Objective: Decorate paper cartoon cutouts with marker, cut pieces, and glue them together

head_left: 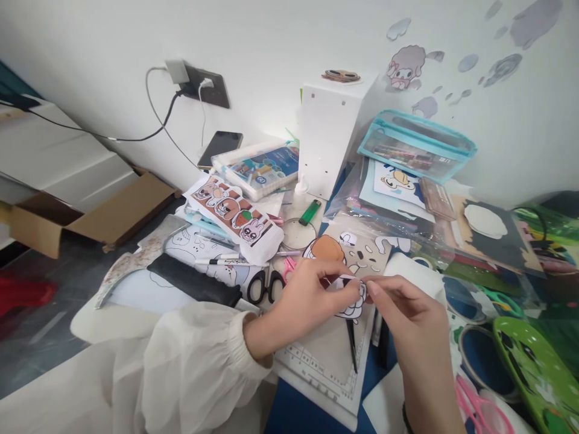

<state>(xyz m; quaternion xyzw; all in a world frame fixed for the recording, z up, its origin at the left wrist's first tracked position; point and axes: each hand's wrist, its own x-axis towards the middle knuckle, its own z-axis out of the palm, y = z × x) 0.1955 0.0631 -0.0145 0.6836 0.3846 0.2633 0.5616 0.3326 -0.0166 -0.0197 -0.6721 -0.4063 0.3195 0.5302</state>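
Observation:
My left hand (312, 298) pinches a small paper cutout (351, 307) with a black-outlined cartoon on it, thumb across its face. At the cutout's right edge, the thumb and fingertips of my right hand (407, 307) are pressed together; what they grip there is too small to make out. Below the cutout, a thin black pointed tool (351, 346) lies over a cutting mat (316, 361) with ruler marks. Just beyond my hands is an orange-and-white cartoon cutout (326, 248). Black-handled scissors (266, 287) lie left of my left hand.
A green lighter (310, 212) rests on a tape roll (296, 234). Behind stand a white box (330, 138) and a teal-edged clear pouch (416, 147). A printed cartoon strip (230, 211) lies at left. Pink scissors (482, 407) and a green tin (534, 374) are at right.

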